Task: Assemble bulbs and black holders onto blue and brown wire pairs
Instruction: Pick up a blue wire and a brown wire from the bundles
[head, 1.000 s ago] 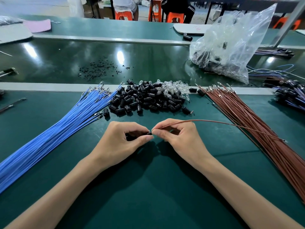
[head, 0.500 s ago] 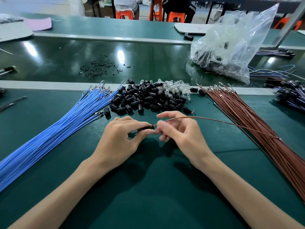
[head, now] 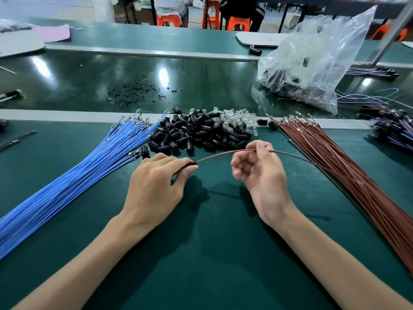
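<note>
My left hand (head: 156, 184) pinches a black holder (head: 191, 164) between thumb and forefinger. A single brown wire (head: 221, 154) comes out of the holder and arcs right. My right hand (head: 261, 173) pinches that wire further along, palm turned up, the other fingers loosely curled. Behind the hands lies a pile of black holders (head: 196, 133) with clear bulbs (head: 234, 119) heaped at its back right. A fan of blue wires (head: 73, 175) spreads on the left, and a fan of brown wires (head: 348, 173) on the right.
A green mat (head: 212, 253) covers the near bench. A clear plastic bag (head: 312, 61) of parts stands at the back right. Finished black-capped wire pairs (head: 393, 130) lie at the far right. Small black scraps (head: 134, 95) dot the shiny belt behind. Tools (head: 11, 95) rest at the left edge.
The hands have drawn apart. My right hand slid right along the brown wire, away from the holder, and turned palm up. My left hand keeps the holder with the wire end in it.
</note>
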A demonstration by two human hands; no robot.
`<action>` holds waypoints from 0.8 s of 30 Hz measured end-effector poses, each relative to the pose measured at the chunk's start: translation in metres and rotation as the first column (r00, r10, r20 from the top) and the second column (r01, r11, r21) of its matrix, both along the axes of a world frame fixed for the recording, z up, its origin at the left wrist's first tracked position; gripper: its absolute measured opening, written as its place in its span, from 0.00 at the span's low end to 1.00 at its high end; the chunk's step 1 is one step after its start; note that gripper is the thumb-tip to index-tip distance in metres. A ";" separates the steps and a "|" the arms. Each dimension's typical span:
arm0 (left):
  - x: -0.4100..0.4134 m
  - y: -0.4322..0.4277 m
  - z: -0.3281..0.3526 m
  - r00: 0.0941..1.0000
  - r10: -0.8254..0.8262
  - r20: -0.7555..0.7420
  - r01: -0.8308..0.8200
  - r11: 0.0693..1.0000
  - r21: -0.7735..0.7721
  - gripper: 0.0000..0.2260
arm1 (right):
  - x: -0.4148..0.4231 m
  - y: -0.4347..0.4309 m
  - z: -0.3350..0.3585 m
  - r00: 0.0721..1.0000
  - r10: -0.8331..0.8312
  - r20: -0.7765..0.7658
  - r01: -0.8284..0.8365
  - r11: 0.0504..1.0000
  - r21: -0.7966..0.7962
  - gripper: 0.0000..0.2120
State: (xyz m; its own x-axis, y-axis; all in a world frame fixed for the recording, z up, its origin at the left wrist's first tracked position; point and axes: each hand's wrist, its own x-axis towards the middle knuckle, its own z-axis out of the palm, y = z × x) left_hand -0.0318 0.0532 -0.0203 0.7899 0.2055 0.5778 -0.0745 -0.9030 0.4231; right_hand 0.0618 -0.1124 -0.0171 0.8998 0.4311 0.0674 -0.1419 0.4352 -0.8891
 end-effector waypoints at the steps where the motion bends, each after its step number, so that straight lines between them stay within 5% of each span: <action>1: 0.000 -0.001 0.000 1.000 -0.014 -0.005 0.014 1.000 0.005 0.09 | 0.000 0.001 -0.002 0.999 -0.036 0.012 0.036 0.998 -0.048 0.10; 5: -0.001 -0.004 0.000 0.997 -0.069 -0.019 0.071 0.994 0.083 0.12 | -0.004 0.003 -0.004 0.983 0.026 0.181 0.017 0.972 -0.236 0.08; 11: 0.000 -0.002 0.000 1.000 -0.015 -0.014 0.015 0.999 0.030 0.09 | 0.001 -0.002 0.004 0.996 -0.053 -0.068 0.057 0.997 0.053 0.06; 16: -0.001 -0.005 0.002 0.998 -0.060 -0.009 0.060 0.994 0.089 0.12 | -0.006 0.001 0.000 0.970 0.058 0.235 0.017 0.952 -0.305 0.04; 21: -0.002 -0.004 0.002 0.999 -0.042 -0.018 0.043 0.997 0.065 0.10 | -0.001 -0.002 0.001 0.996 -0.071 0.053 0.074 0.996 -0.059 0.04; 24: -0.002 -0.006 0.003 0.995 -0.095 -0.017 0.096 0.993 0.070 0.13 | -0.002 -0.001 -0.001 0.979 -0.016 0.203 0.075 0.955 -0.287 0.08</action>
